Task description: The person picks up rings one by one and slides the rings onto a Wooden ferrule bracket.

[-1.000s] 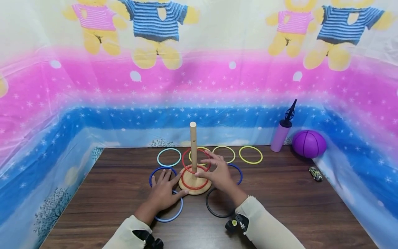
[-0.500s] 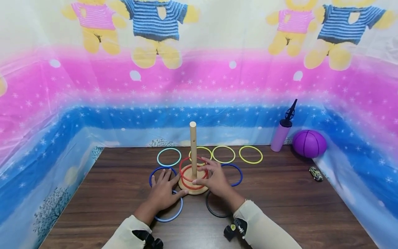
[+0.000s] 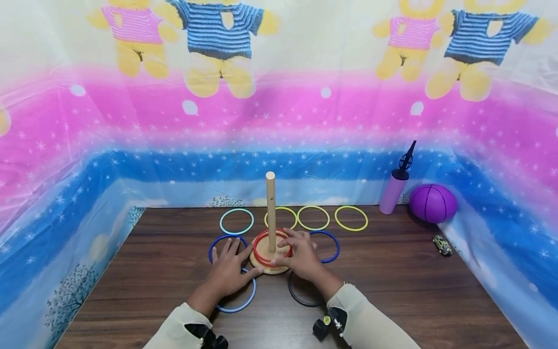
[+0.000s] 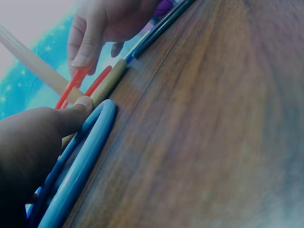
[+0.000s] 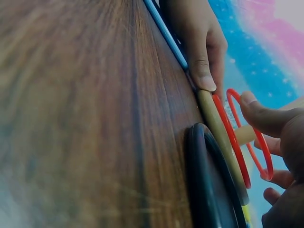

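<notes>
pinching a red ring (image 3: 272, 241) round the wooden peg (image 3: 271, 211), the right hand (image 3: 301, 259) holds it just above the round base (image 3: 267, 265), seemingly tilted. the left hand (image 3: 228, 271) lies flat, fingers spread, on the blue rings (image 3: 237, 304), thumb touching the base.

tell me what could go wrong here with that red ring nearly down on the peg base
The right hand pinches the upper red ring tilted above the one already on the wooden base; let go unevenly, it may settle crooked. The left hand only lies flat beside the base, so a nudge could shift it.
</notes>
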A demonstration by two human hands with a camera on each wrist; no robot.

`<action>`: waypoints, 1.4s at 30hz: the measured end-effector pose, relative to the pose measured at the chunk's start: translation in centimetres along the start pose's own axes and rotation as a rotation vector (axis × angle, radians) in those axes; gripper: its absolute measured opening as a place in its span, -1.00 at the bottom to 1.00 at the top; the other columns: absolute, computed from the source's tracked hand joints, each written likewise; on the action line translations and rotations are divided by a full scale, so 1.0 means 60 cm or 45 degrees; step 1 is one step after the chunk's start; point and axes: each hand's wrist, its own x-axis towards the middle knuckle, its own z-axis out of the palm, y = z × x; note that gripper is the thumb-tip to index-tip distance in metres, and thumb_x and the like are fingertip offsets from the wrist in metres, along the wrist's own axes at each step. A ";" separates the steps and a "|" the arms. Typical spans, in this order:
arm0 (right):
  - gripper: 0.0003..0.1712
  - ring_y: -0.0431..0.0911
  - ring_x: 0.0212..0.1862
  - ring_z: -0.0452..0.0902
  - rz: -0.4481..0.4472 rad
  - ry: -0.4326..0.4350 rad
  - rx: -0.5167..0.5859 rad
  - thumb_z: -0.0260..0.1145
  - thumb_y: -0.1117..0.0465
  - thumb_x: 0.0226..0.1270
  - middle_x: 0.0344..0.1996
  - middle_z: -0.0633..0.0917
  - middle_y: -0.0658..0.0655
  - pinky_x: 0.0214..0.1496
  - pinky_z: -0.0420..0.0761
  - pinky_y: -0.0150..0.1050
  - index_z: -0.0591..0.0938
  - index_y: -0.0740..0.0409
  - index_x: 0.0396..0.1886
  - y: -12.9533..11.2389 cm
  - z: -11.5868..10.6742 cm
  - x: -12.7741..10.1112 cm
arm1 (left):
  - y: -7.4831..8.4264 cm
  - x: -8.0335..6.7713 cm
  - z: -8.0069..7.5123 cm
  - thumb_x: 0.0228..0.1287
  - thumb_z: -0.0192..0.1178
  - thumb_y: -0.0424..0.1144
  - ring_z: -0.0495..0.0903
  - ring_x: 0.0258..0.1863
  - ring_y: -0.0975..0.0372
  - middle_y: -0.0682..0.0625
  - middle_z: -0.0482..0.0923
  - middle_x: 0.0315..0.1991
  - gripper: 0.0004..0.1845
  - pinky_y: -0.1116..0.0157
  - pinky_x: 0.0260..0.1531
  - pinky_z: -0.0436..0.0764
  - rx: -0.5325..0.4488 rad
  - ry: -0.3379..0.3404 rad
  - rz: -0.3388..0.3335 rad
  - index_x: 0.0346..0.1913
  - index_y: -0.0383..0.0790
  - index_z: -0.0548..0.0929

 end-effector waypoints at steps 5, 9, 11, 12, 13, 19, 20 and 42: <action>-0.60 0.26 0.55 0.31 0.015 -0.026 -0.054 0.82 0.08 0.07 0.56 0.56 0.28 0.46 0.09 0.61 0.88 0.10 -0.13 -0.001 -0.003 -0.002 | 0.001 0.000 0.002 0.44 0.23 0.46 0.07 0.73 -0.38 -0.38 0.20 0.71 -0.10 -0.65 0.51 -0.02 0.014 0.005 -0.010 0.67 0.07 0.44; -0.60 0.25 0.56 0.30 0.024 -0.052 -0.082 0.80 0.05 0.10 0.58 0.54 0.27 0.47 0.10 0.61 0.88 0.07 -0.11 0.002 -0.002 -0.002 | 0.001 0.000 0.002 0.44 0.24 0.47 0.07 0.73 -0.37 -0.37 0.23 0.70 -0.10 -0.66 0.50 -0.02 0.021 0.017 -0.010 0.67 0.07 0.44; -0.60 0.24 0.57 0.29 0.033 -0.061 -0.084 0.80 0.05 0.11 0.59 0.52 0.25 0.48 0.09 0.60 0.88 0.06 -0.10 0.004 -0.002 -0.002 | 0.001 0.001 0.002 0.43 0.25 0.46 0.08 0.73 -0.37 -0.37 0.25 0.69 -0.10 -0.67 0.49 -0.01 0.020 0.025 -0.003 0.66 0.06 0.45; -0.61 0.25 0.58 0.28 0.035 -0.063 -0.078 0.79 0.05 0.12 0.60 0.51 0.25 0.48 0.08 0.60 0.88 0.05 -0.09 0.004 -0.002 -0.002 | 0.001 0.001 0.003 0.44 0.24 0.47 0.08 0.73 -0.37 -0.37 0.25 0.69 -0.10 -0.66 0.50 -0.02 0.017 0.025 -0.001 0.66 0.07 0.45; -0.61 0.26 0.58 0.27 0.038 -0.065 -0.075 0.79 0.05 0.13 0.60 0.51 0.25 0.48 0.08 0.60 0.88 0.05 -0.08 0.005 -0.001 -0.002 | 0.001 0.001 0.003 0.44 0.25 0.46 0.09 0.73 -0.37 -0.38 0.26 0.68 -0.11 -0.67 0.49 -0.01 0.016 0.028 0.002 0.66 0.07 0.45; -0.57 0.29 0.58 0.27 0.027 -0.068 -0.088 0.80 0.06 0.11 0.58 0.53 0.27 0.47 0.10 0.59 0.88 0.07 -0.05 0.007 0.001 0.003 | 0.001 0.002 0.002 0.44 0.23 0.48 0.09 0.72 -0.38 -0.39 0.27 0.67 -0.10 -0.66 0.50 -0.01 0.011 0.038 0.008 0.66 0.06 0.46; -0.56 0.29 0.57 0.28 0.025 -0.067 -0.090 0.80 0.06 0.10 0.58 0.54 0.27 0.46 0.11 0.58 0.88 0.07 -0.04 0.007 0.001 0.003 | 0.001 0.003 0.002 0.44 0.23 0.48 0.08 0.73 -0.38 -0.39 0.27 0.67 -0.10 -0.66 0.50 -0.02 0.008 0.035 0.007 0.66 0.06 0.46; -0.39 0.38 0.68 0.12 0.004 -0.089 -0.104 0.84 0.05 0.00 0.58 0.51 0.32 0.48 0.07 0.66 0.86 0.09 0.08 0.007 -0.001 0.001 | -0.001 0.001 0.005 0.45 0.24 0.46 0.07 0.73 -0.38 -0.38 0.20 0.71 -0.11 -0.66 0.50 -0.03 -0.005 0.024 0.006 0.66 0.07 0.46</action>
